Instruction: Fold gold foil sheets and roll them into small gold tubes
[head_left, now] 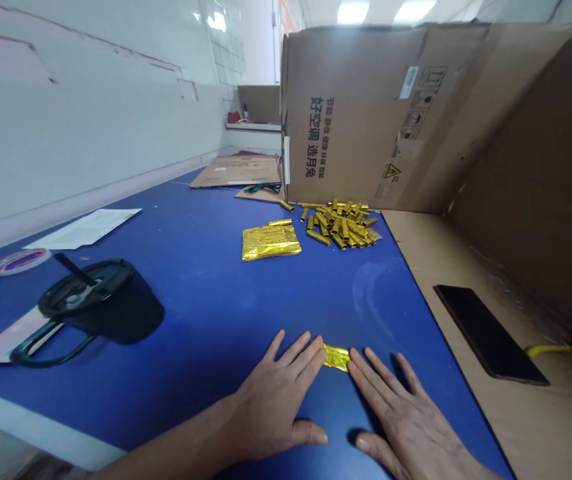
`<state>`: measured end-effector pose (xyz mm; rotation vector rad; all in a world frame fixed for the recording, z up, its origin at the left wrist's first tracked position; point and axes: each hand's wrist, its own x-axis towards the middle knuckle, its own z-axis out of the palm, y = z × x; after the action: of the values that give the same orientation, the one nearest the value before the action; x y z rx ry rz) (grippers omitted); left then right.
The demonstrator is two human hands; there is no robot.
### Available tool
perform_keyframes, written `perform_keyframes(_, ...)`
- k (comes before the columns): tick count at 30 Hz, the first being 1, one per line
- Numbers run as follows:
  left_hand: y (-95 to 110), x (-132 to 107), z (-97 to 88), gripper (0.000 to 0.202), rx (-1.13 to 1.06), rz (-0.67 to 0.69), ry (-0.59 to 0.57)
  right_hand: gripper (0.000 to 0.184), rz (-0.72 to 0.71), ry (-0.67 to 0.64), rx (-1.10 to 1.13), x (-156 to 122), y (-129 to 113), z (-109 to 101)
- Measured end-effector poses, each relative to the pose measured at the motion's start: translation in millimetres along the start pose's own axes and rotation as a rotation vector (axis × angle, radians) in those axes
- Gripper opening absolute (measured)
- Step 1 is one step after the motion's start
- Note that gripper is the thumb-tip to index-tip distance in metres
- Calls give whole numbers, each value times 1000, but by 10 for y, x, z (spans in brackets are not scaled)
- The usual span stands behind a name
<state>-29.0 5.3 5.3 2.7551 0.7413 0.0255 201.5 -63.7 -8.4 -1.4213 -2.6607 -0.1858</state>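
Note:
My left hand (276, 400) and my right hand (396, 420) lie flat on the blue table top (206, 313), fingers spread. Between their fingertips is a small folded strip of gold foil (337, 357), touched at each end. Farther ahead lies a flat stack of gold foil sheets (271, 241). Just past it, a heap of several rolled gold foil tubes (341, 223) sits against the foot of a cardboard box (356, 113). A few loose tubes lie at the heap's edge.
A black tumbler with a straw (111, 300) lies on its side at left, near a tape roll (19, 261) and white paper (86, 228). To the right, below the table's edge, lie a black phone (489, 333) and a yellow cable (549, 349) on cardboard.

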Motion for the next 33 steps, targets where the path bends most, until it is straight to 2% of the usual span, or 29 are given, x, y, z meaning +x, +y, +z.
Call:
perform_keyframes(9,-40,-95,26,77,26,-47,-2,68,54,-20,77,-7,4,42)
perform_keyframes(13,-40,-116,29,76,30,-60,-3,63,75,-85,141,-26,39,-63)
perform_keyframes(16,1,-108,31,79,35,-61,-6,62,88,-109,207,73,-20,-211)
perform_keyframes(18,37,-100,38,80,40,-74,4,64,81,-68,226,191,-110,-259)
perform_keyframes(22,81,-98,53,77,42,-107,27,66,10,-89,222,343,-245,-159)
perform_keyframes(27,62,-118,56,82,17,-109,24,62,7,-126,126,158,-117,-26)
perform_keyframes(33,46,-123,77,80,19,-110,39,65,51,-62,38,-14,-13,-2)
